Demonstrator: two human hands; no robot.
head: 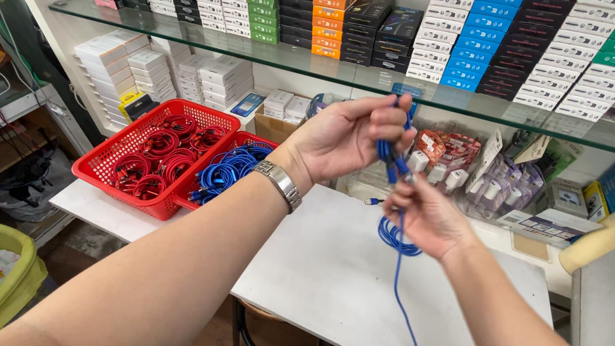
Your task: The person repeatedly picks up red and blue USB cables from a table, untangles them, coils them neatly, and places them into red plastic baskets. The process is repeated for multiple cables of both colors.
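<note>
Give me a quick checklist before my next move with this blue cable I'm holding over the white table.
1. Left hand grips the upper part of the blue cable: ok.
2. Right hand pinches the cable near its plug end: ok.
3. Cable free of knots: cannot tell; a small coil hangs below the right hand.
4. Loose tail kept on the white table: not ok; it drops past the front edge.
5. Red basket with red cables stands on the table, left of the hands: ok.
6. Basket of blue cables beside it: ok.
</note>
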